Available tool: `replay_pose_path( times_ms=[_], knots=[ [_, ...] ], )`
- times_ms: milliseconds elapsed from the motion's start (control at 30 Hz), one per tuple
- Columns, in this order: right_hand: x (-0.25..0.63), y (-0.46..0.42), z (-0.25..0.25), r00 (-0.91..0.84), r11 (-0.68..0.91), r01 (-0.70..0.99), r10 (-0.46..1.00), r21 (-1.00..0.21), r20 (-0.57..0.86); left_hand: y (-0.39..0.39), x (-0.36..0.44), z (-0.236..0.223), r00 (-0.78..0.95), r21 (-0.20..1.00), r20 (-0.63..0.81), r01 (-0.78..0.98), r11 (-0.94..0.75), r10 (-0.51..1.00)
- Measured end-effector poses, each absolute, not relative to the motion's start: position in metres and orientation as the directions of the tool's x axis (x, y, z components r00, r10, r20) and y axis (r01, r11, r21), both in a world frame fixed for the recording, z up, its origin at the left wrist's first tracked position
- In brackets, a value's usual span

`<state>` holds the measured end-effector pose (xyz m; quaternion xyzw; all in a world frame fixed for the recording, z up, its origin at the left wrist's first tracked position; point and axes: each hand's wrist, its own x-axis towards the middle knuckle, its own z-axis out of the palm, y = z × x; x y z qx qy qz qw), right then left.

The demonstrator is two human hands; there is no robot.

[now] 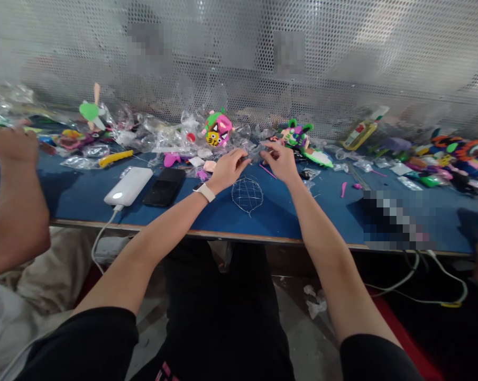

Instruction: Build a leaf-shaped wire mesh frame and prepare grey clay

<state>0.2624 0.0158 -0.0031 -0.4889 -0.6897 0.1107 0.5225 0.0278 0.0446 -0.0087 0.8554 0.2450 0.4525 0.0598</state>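
Both left hand (pixel 230 169) and right hand (pixel 282 163) curl beyond a wire frame (pixel 247 194); whether they pinch anything is unclear.

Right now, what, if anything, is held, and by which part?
Cannot tell: clear crinkled plastic shows between the left hand and right hand; any grip is unclear.

Likely craft workshop: blue bench (pixel 278 214); perforated metal panel (pixel 231 53), colourful modelled figures (pixel 219 128), plastic wrappers (pixel 163 138) along far edge.

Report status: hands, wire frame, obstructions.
Left hand and right hand close together, grip unclear. Wire frame on table, nearer the camera. Plastic wrap litters the far side.
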Motion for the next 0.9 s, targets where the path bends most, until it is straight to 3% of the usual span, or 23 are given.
replay_pose_path(
  times_ms=[133,300,467,700,900],
  knots=[
    [0.263,0.018,-0.006,0.135,0.442,0.689,0.700,-0.574,0.701,0.044,0.025,-0.008,0.484,0.361,0.737,0.310,-0.880,0.472],
    [0.253,0.012,-0.008,0.183,0.395,0.705,0.701,-0.589,0.690,0.043,0.020,-0.005,0.526,0.378,0.709,0.279,-0.883,0.470],
    [0.237,0.003,-0.004,0.089,0.483,0.607,0.748,-0.631,0.657,0.042,0.019,-0.005,0.534,0.408,0.680,0.292,-0.865,0.502],
    [0.229,-0.004,0.002,0.008,0.470,0.525,0.831,-0.710,0.556,0.042,0.016,-0.003,0.459,0.399,0.764,0.216,-0.891,0.453],
    [0.227,-0.010,0.007,-0.070,0.502,0.605,0.807,-0.619,0.586,0.037,0.016,-0.004,0.397,0.467,0.780,0.146,-0.872,0.484]
  ],
)
